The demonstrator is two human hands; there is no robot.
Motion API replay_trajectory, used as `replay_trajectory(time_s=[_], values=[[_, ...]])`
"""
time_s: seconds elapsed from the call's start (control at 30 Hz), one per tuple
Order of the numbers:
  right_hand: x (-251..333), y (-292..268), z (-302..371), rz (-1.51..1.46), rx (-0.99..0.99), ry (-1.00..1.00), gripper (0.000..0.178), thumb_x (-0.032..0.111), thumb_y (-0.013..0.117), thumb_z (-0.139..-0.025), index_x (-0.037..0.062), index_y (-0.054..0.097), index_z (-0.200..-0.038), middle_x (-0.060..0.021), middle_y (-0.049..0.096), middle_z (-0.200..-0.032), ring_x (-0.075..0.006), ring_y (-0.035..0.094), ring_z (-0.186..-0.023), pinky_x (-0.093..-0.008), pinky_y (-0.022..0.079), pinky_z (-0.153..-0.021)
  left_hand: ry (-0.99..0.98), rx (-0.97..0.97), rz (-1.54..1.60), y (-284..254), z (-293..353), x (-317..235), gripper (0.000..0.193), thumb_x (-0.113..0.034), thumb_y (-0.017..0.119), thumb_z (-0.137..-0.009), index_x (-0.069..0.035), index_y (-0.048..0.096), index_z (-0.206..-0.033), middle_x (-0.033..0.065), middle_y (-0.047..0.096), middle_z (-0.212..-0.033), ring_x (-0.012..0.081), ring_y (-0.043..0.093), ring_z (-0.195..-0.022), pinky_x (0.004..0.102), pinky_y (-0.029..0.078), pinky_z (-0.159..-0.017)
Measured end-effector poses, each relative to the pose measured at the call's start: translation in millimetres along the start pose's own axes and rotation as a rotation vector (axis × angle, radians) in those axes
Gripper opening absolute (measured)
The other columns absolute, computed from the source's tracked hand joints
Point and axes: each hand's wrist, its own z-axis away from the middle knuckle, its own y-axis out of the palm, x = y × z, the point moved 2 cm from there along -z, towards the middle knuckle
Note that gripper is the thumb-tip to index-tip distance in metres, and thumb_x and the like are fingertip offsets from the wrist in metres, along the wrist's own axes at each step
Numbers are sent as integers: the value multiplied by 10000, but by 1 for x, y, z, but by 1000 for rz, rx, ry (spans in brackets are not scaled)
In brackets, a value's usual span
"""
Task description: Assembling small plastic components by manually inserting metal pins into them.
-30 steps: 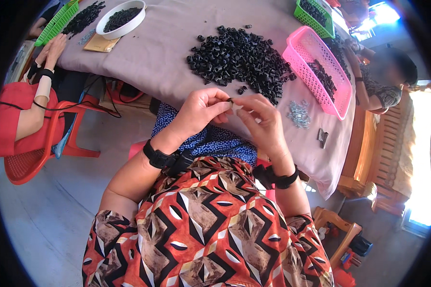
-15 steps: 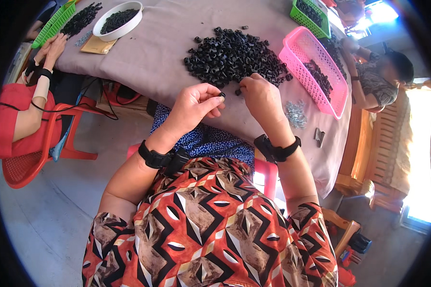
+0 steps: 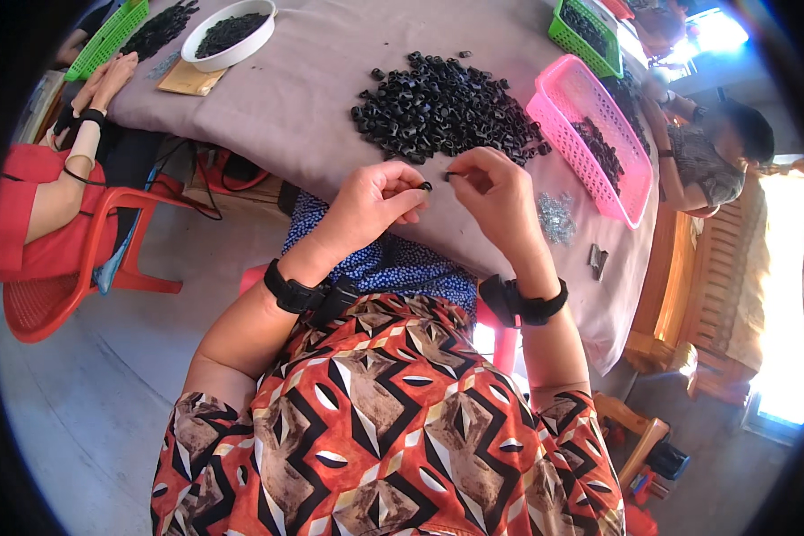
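Between thumb and fingers, my left hand (image 3: 380, 194) pinches a small black clip-like piece (image 3: 425, 186). Close on its right, my right hand (image 3: 494, 192) holds another small black piece (image 3: 449, 175) in its fingertips. The two pieces are near each other but apart. Just beyond both hands lies a large heap of small black curved pieces (image 3: 438, 107) on the cloth-covered table (image 3: 322, 98). A loose pile of small silvery metal parts (image 3: 556, 219) is to the right of my right hand.
A pink basket (image 3: 630, 210) with black pieces stands right of the heap, a green basket (image 3: 612, 64) behind it. A dark small tool (image 3: 597, 261) lies near the right edge. At far left are a white bowl (image 3: 272, 18) and another person's hands (image 3: 112, 80). Someone sits at the right.
My right hand has drawn back from the heap's near edge and now has a black piece in its fingertips. My left hand keeps its piece and has shifted slightly.
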Motion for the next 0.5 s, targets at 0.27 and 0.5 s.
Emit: replay_trajectory(time_s=[0.27, 0.5], values=[[9, 9, 5, -201, 101, -41, 128, -11, 672, -792, -3, 679, -919, -93, 630, -834, -171, 631, -689, -292, 517, -638, 14, 32, -1, 3, -1, 0, 178, -128, 668, -951, -20, 675, -1092, 4, 694, -887, 61, 642, -763, 216, 537, -713], [18, 10, 7, -149, 67, -101, 113, -35, 651, -811, -7, 687, -915, -108, 637, -859, -219, 657, -712, -304, 514, -637, 68, 33, -17, 0, 1, 1, 184, -126, 666, -954, -14, 682, -1099, -1, 699, -897, 55, 639, -770, 211, 534, -718]])
